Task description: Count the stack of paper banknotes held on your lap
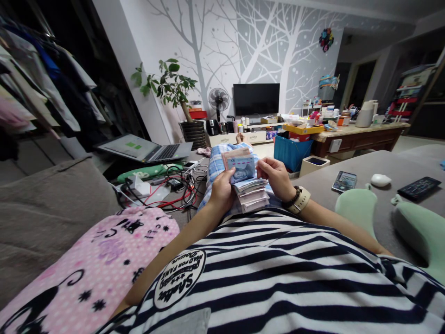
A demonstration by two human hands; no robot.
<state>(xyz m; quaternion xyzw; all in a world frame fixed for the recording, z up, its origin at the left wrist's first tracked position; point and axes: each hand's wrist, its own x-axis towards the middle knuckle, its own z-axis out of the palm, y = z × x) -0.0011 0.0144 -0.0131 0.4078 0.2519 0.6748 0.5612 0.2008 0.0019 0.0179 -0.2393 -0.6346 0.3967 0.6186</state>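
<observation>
My left hand (pixel 222 189) is closed round the left edge of a fanned bundle of banknotes (pixel 243 170), its thumb lying across the front. The top note is bluish with a portrait, and pinkish notes show behind it. Close to the bundle's right edge is my right hand (pixel 276 177), thumb and fingers pinched together; whatever is between them is too small to make out. Below the bundle, a thick layered stack of banknotes (pixel 253 197) rests on my lap, over blue checked cloth (pixel 216 160). A watch and a beaded bracelet circle my right wrist.
At left, an open laptop (pixel 146 148) stands beside tangled cables (pixel 184 185) and a pink cat-print cushion (pixel 139 241). On the sofa at right lie a phone (pixel 344 181), a white case (pixel 380 180), a remote control (pixel 419 189) and green cushioned pieces (pixel 358 208). Farther back stands a cluttered table (pixel 365 132).
</observation>
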